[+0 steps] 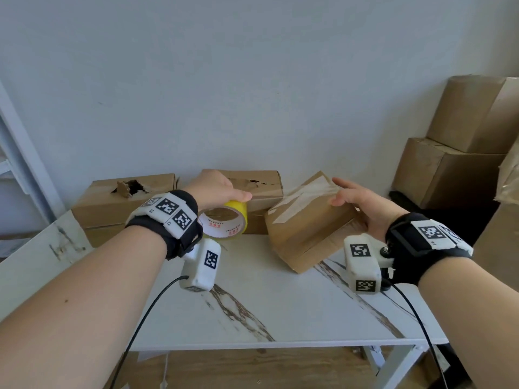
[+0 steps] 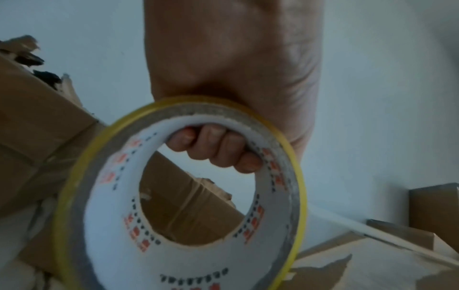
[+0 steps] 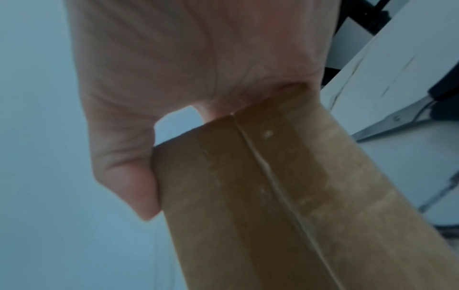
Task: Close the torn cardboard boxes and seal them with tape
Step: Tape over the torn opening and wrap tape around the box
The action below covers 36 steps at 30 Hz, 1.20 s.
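Observation:
My left hand grips a yellow-edged roll of tape just above the marble table; its fingers curl through the white core of the tape roll. A small cardboard box with clear tape across its top stands tilted on the table. My right hand holds that box at its right end, thumb on top. In the right wrist view the palm presses the box along a taped seam. Two torn boxes lie behind: one with a ragged hole, another with a ripped top.
Large stacked cardboard boxes stand at the right by the wall. A white frame leans at the left. The table's front edge is near me, with wooden floor below. Cables run from both wrist cameras.

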Tool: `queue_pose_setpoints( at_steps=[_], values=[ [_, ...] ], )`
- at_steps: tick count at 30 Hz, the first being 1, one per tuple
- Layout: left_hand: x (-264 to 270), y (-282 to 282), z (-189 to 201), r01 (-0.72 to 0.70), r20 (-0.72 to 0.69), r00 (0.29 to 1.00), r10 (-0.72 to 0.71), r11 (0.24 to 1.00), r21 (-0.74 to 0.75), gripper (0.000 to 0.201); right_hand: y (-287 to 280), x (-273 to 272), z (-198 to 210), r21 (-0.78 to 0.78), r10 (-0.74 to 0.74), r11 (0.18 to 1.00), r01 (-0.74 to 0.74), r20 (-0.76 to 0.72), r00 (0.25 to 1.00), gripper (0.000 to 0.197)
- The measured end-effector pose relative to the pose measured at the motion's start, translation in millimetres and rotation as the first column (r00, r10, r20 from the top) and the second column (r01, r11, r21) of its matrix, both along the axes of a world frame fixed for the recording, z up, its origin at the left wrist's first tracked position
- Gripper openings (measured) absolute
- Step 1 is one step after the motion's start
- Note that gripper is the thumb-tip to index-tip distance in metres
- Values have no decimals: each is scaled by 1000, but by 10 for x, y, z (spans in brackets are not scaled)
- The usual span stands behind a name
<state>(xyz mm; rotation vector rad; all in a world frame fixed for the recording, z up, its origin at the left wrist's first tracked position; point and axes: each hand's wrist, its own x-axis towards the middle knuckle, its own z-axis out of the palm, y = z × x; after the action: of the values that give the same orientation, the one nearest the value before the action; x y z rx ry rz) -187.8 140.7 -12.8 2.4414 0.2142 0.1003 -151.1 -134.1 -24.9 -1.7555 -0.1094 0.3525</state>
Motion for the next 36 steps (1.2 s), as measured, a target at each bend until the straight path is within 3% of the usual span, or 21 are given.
queue_pose_setpoints(
  at_steps=[10,13,17,20,23,25,27,31,36],
  values=[
    [158,-150,-183,35,-96,995,-22,991,131,59,-90,145,-184,112,23,994,-20,-18,1000,89],
    [200,-189,-248,43,-105,994,-31,993,112,60,-139,184,-252,134,25,991,-19,-38,999,91],
    [259,-245,-304,42,-102,994,-28,990,132,59,-181,200,-312,149,22,989,-11,-74,997,82],
    [286,-306,-378,38,-90,996,-25,989,145,43,-158,139,-297,138,-47,989,54,-50,998,61],
    [299,-408,-413,57,-45,998,-51,988,144,32,-34,212,-235,-102,-181,979,178,-23,983,47],
    [302,-464,-403,82,-47,996,-75,983,166,33,43,258,-169,-310,-302,905,293,18,953,40],
    [308,-464,-388,104,-69,993,-94,981,164,32,99,295,-177,-487,-275,822,296,117,954,24],
    [289,-368,-372,108,-79,992,-98,985,133,33,181,279,-264,-611,-91,752,247,275,957,52],
    [285,-384,-417,113,-60,992,-108,990,83,35,127,365,-242,-673,-71,698,245,274,959,46]
  ],
)
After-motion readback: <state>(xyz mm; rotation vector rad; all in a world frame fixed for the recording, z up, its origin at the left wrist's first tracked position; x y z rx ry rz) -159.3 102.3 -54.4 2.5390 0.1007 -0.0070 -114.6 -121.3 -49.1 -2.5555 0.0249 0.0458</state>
